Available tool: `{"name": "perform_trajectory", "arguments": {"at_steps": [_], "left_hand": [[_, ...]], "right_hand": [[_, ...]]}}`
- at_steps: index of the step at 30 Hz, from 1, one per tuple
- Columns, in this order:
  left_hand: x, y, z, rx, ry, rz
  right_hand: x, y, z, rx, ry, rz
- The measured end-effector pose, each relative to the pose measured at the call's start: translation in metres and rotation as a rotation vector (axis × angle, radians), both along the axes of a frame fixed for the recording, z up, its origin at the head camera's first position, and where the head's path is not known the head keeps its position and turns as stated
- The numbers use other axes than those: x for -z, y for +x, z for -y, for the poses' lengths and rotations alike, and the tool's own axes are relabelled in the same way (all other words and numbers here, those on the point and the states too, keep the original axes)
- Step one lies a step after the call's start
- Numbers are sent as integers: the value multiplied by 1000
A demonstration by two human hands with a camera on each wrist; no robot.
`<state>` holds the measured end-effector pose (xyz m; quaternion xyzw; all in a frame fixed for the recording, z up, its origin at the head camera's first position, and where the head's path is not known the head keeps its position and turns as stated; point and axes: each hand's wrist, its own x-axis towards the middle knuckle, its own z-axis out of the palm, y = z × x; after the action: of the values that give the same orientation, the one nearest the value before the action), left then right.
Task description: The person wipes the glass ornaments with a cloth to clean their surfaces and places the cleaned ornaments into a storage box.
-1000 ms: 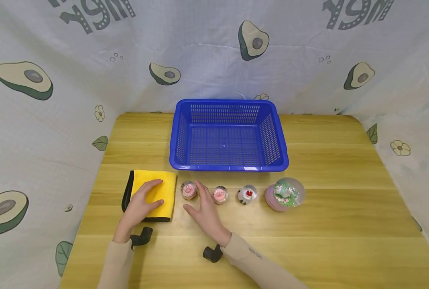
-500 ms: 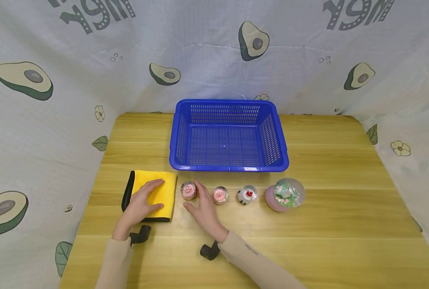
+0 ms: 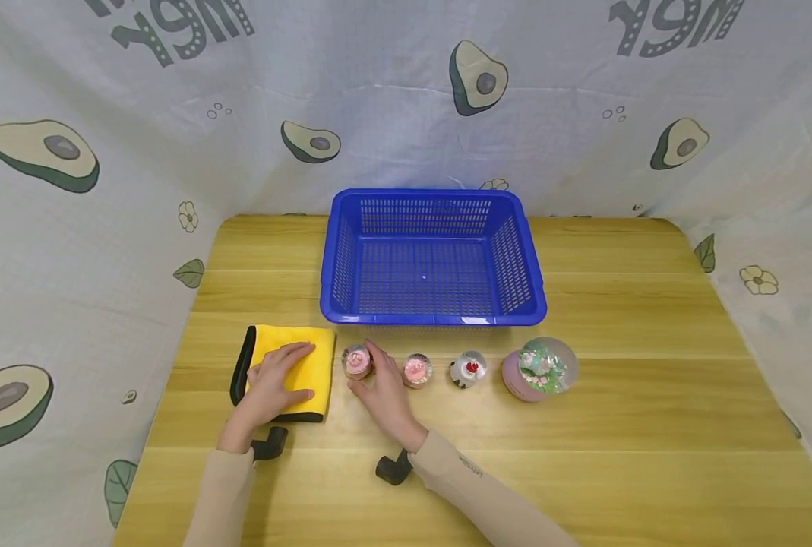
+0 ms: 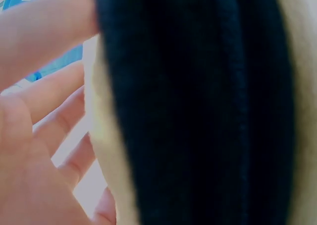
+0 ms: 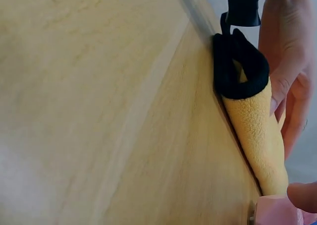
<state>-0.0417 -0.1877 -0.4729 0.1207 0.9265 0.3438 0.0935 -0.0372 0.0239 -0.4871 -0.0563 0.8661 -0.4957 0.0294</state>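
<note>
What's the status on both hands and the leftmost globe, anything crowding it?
Left hand at folded yellow cloth. Right hand at leftmost pink globe, firm grip unconfirmed. Globe on table; second pink globe right of hand.

On the table [image 3: 652,395], cloth [image 3: 308,370] left of 4 globes [image 3: 417,370], basket [image 3: 433,319] behind the globes

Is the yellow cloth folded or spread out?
Folded. The right wrist view shows the yellow cloth in layers, its black edging looping back.

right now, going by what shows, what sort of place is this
Probably an indoor tabletop workspace, perhaps a makeshift recording booth: a wood-grain table, avocado-print fabric hanging behind and at both sides, and a blue basket set out on top.
</note>
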Motion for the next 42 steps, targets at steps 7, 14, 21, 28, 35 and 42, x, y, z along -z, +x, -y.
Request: {"name": "perform_trajectory", "arguments": {"at_steps": [7,14,21,28,35,42], "left_hand": [[0,-1,-3,-15,-37,-19],[0,-5,-7,-37,-89,-39],[0,-8,-9,-50,-115,-54],[2,-8,-11,-67,-106,-96],[5,-6,-13,-112,-83,-142],[8,-4,-16,-196,-13,-129]], "right_hand": [[4,-5,2,11,47,-31],[8,-8,3,19,78,-79],[8,-9,3,33,72,-62],[8,-11,2,45,50,-25],[8,-11,2,44,26,-17],[7,-10,1,40,-11,-14]]}}
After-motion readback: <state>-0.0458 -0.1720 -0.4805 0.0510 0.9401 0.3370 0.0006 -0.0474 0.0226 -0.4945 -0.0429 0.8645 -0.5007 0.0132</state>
